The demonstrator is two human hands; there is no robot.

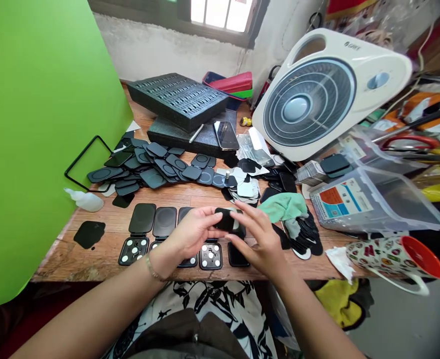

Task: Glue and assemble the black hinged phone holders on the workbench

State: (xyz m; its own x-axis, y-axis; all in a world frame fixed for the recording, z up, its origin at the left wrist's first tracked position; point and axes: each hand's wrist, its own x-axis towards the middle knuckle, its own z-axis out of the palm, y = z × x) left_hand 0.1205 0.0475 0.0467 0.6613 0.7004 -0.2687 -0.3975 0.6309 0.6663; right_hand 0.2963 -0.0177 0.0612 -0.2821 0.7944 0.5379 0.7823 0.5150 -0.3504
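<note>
My left hand [193, 230] pinches a thin black rounded-square pad [224, 219] between thumb and fingers, above the table. From the other side, the fingers and thumb of my right hand [259, 238] close around the pad's right edge, where a pale patch shows. Below stands a row of hinged black square cases, lids folded back. One open case [133, 251] at the left has white round dots inside, and so does another case [210, 256] under my hands. At the row's right end, a case [238, 254] has a plain dark inside. My wrists partly hide the middle cases.
Behind the row lies a heap of dark square plates [154, 177]. A white glue bottle [87, 200] is at left. Black foam trays [178, 99], a phone [226, 135] and a fan [298, 107] stand behind. A green cloth [284, 206] and a mug [388, 256] are at right.
</note>
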